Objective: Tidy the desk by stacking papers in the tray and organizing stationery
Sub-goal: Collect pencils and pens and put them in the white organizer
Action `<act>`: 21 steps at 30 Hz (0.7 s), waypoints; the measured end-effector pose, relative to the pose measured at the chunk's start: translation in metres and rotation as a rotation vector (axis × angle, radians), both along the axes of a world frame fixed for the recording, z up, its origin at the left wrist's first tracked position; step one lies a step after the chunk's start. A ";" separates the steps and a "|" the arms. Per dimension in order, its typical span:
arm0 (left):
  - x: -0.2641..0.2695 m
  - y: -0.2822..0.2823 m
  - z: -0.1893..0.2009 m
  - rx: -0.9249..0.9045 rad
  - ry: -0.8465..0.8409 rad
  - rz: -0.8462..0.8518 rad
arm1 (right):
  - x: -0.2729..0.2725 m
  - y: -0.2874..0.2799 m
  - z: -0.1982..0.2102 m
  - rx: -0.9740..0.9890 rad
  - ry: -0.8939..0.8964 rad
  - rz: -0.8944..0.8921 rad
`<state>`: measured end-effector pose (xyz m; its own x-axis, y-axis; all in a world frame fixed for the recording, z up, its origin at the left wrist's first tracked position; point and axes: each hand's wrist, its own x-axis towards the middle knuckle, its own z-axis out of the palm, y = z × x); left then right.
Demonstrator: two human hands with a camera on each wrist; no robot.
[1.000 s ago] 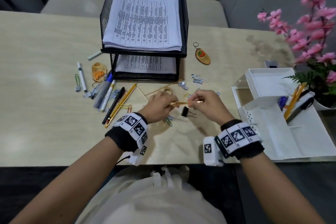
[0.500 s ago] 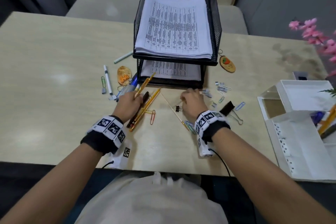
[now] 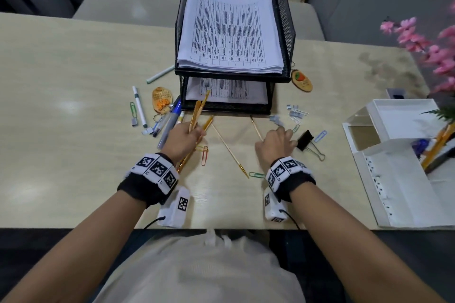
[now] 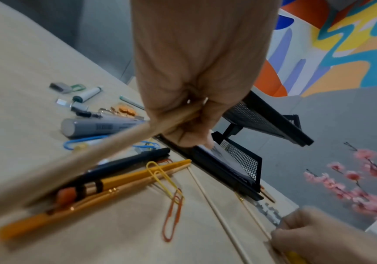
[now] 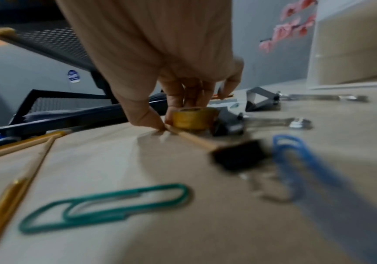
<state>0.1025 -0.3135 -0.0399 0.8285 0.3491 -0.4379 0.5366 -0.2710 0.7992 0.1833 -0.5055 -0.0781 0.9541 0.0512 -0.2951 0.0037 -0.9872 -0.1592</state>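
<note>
My left hand (image 3: 194, 131) grips two yellow pencils (image 3: 198, 112), lifted off the desk with their far ends pointing at the black mesh tray (image 3: 288, 19). The left wrist view shows its fist (image 4: 196, 114) curled round the wooden shafts (image 4: 119, 142). My right hand (image 3: 280, 130) is down on the desk, thumb and finger (image 5: 165, 123) pinching a thin wooden stick (image 5: 194, 140) beside a small gold tape roll (image 5: 193, 117). A stack of printed papers (image 3: 229, 29) lies in the tray's top tier, more in the lower one.
Pens and a grey marker (image 3: 172, 118) lie left of the tray. Another thin stick (image 3: 229, 150), coloured paper clips (image 3: 204, 155), a black binder clip (image 3: 305, 139) and small clips are scattered in front. A white organiser (image 3: 394, 179) holding pencils stands at right, by pink flowers (image 3: 433, 51).
A second ago both hands held one gold pen between them. The left hand then went to the pen pile and took up pencils; the right hand dropped to the desk onto the stick.
</note>
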 end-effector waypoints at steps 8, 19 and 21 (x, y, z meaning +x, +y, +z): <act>-0.002 -0.008 0.011 -0.219 -0.081 0.093 | -0.022 0.014 0.038 0.649 0.046 -0.083; 0.012 0.009 0.013 -0.352 -0.173 0.388 | -0.043 0.035 0.025 0.513 0.112 0.143; 0.010 0.018 0.015 -0.347 -0.199 0.391 | -0.047 0.027 0.017 0.247 0.112 0.259</act>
<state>0.1122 -0.2959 -0.0249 0.7448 0.5099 -0.4304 0.3740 0.2151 0.9021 0.1361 -0.4788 -0.0613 0.8628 0.3691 -0.3456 0.2171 -0.8877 -0.4060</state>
